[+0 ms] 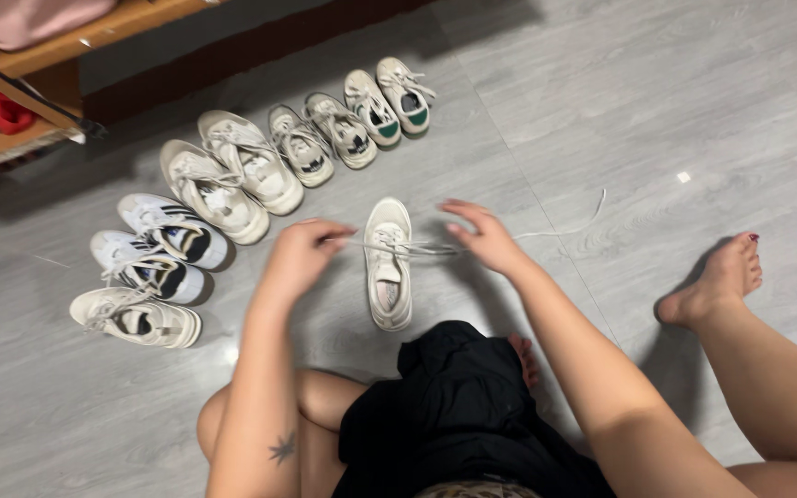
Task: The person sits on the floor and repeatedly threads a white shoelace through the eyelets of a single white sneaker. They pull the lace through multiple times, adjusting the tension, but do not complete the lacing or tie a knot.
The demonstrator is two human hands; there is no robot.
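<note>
Lacing a cream sneaker (388, 265) on the grey tile floor (601, 111), toe pointing away from the seated person.

Left hand (299, 255) closed, pinching one end of the white shoelace (417, 247); right hand (483, 235) with fingers loosely curled on the other run, exact pinch unclear. Lace pulled taut across the eyelets, likely to even the ends; free tail trails right across the tiles. Shoe sits just ahead of the knees, between both forearms, within easy reach. Well apart on the left, a curved row of nine pale sneakers (232, 175) lies side by side. Wooden shelf (39, 55) with red cloth at upper left. Bare foot (721, 277) rests at right.
</note>
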